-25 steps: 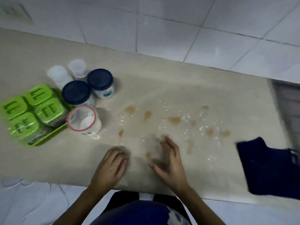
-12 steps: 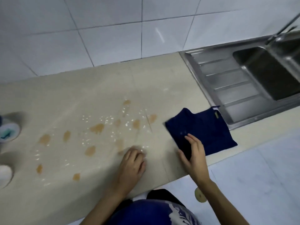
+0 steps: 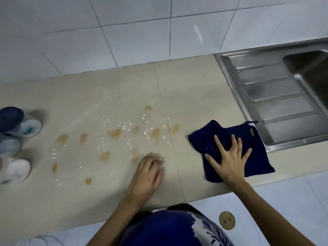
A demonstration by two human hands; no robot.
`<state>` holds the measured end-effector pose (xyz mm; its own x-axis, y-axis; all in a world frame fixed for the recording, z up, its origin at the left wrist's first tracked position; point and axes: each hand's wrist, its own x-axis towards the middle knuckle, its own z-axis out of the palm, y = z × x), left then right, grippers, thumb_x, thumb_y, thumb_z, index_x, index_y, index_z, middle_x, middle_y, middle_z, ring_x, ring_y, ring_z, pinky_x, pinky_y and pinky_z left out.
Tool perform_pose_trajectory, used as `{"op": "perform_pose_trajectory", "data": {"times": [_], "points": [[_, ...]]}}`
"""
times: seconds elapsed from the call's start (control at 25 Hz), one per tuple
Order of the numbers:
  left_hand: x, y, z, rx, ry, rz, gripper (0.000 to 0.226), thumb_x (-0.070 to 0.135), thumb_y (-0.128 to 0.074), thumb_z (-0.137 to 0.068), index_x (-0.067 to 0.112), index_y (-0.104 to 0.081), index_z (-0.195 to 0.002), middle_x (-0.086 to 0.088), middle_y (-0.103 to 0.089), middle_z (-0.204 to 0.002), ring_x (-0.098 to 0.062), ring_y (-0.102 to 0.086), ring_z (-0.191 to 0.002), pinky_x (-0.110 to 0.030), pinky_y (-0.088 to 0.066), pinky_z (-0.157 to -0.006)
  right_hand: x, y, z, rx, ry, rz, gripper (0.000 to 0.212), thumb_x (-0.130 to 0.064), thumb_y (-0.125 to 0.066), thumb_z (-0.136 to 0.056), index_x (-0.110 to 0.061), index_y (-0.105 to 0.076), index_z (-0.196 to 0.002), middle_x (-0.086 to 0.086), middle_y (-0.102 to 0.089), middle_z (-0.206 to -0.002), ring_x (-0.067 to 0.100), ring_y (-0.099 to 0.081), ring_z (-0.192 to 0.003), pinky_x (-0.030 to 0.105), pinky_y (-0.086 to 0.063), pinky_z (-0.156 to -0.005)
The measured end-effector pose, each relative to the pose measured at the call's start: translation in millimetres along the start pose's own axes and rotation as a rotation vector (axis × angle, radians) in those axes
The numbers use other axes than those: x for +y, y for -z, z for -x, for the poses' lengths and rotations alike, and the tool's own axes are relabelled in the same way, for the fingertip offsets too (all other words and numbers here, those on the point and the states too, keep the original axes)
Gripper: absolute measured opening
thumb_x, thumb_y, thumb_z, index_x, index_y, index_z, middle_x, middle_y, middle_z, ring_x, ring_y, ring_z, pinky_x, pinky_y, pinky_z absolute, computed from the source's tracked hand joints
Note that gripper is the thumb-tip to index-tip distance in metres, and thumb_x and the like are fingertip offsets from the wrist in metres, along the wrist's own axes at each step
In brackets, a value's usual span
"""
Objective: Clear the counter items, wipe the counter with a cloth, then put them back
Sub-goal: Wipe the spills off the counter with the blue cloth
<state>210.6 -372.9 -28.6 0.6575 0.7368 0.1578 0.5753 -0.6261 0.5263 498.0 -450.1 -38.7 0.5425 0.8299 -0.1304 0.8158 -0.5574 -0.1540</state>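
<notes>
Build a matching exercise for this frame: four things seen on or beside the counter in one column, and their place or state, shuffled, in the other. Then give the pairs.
Things:
1. right hand
2. left hand
3. brown stains
4. sink

Places or states:
A. curled, resting on the bare counter
B. scattered across the middle of the counter
C. spread flat on the dark blue cloth
D. set in at the counter's right end

Pairs: 1-C, 2-A, 3-B, 4-D
</notes>
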Motion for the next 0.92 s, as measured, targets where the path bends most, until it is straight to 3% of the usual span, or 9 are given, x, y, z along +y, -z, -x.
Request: {"op": "perform_pose_trajectory", "data": {"times": [0.2, 0.4, 0.56, 0.68, 0.84, 0.92], "points": [[-22.1, 24.7, 44.8, 0.005, 0.07, -0.046, 0.024, 0.023, -0.051, -0.093, 0.011, -0.062, -0.11, -0.004, -0.059, -0.115, -0.016, -0.048, -0.116, -0.034, -0.032, -0.111, -3.3, -6.1, -0.9, 0.044, -0.019, -0.043, 0.063, -0.061, -0.018, -0.088, -0.039, -0.025, -0.147, 0.021, -0.017, -0.155, 0.038, -0.004, -0.145, 0.068, -0.002, -0.111], [-60.5, 51.4, 94.9, 0.008, 0.166, -0.07, 0.023, 0.021, -0.051, -0.094, 0.01, -0.062, -0.111, -0.004, -0.06, -0.114, -0.019, -0.052, -0.116, -0.04, -0.034, -0.111, -54.3, -17.3, 13.9, 0.161, -0.091, -0.171, 0.044, -0.038, -0.041, -0.098, -0.023, -0.046, -0.139, 0.028, -0.03, -0.147, 0.041, -0.018, -0.141, 0.064, -0.008, -0.113], [-87.1, 76.0, 126.1, 0.06, 0.272, -0.039, 0.025, 0.023, -0.047, -0.095, 0.01, -0.063, -0.109, -0.004, -0.058, -0.115, -0.017, -0.048, -0.116, -0.029, -0.034, -0.109, -124.7, -35.3, 40.8, 0.22, 0.037, -0.223, 0.035, -0.021, -0.051, -0.095, -0.013, -0.056, -0.128, 0.028, -0.041, -0.135, 0.043, -0.031, -0.132, 0.059, -0.021, -0.113], [-114.1, 98.3, 146.0, 0.103, 0.296, -0.035, 0.025, 0.021, -0.045, -0.094, 0.008, -0.064, -0.103, -0.006, -0.059, -0.11, -0.016, -0.045, -0.115, -0.028, -0.033, -0.109, -167.4, -46.3, 62.0, 0.219, 0.123, -0.303, 0.026, -0.013, -0.052, -0.094, -0.002, -0.06, -0.117, 0.024, -0.05, -0.125, 0.044, -0.044, -0.12, 0.057, -0.041, -0.099], [-143.8, 117.8, 160.3, 0.106, 0.18, -0.087, 0.027, 0.018, -0.045, -0.095, 0.003, -0.066, -0.102, -0.01, -0.061, -0.113, -0.022, -0.048, -0.118, -0.035, -0.035, -0.11, -220.8, -64.1, 104.8, 0.198, 0.384, -0.33, 0.04, -0.024, -0.035, -0.099, 0.002, -0.064, -0.107, 0.02, -0.062, -0.114, 0.034, -0.051, -0.115, 0.042, -0.033, -0.108], [-154.8, 124.6, 164.7, 0.118, 0.144, -0.12, 0.028, 0.017, -0.045, -0.095, 0.002, -0.067, -0.103, -0.011, -0.061, -0.117, -0.024, -0.048, -0.119, -0.034, -0.032, -0.113, -228.1, -66.4, 114.2, 0.174, 0.541, -0.251, 0.046, -0.032, -0.028, -0.102, -0.002, -0.062, -0.111, 0.019, -0.059, -0.122, 0.032, -0.053, -0.115, 0.043, -0.031, -0.11]]}}
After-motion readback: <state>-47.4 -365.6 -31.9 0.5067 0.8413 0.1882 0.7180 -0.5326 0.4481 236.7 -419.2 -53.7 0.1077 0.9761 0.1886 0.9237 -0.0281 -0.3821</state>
